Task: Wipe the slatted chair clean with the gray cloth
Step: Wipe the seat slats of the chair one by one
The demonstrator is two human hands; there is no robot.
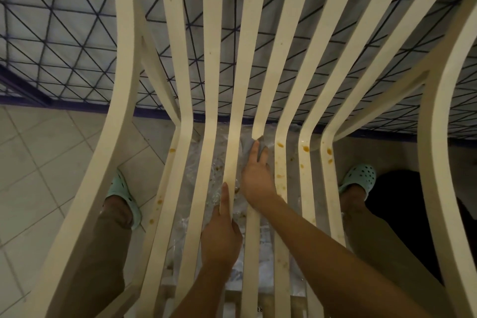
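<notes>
Cream slatted chair [211, 59], slats bending from seat up into back, orange spots on several slats near the bend, small gray cloth [247, 146] bunched against the middle slat at that bend

Tiled floor [38, 162]: clear plastic sheet [216, 170] under slatted chair [214, 59]; mint clogs [361, 175] either side.
</notes>
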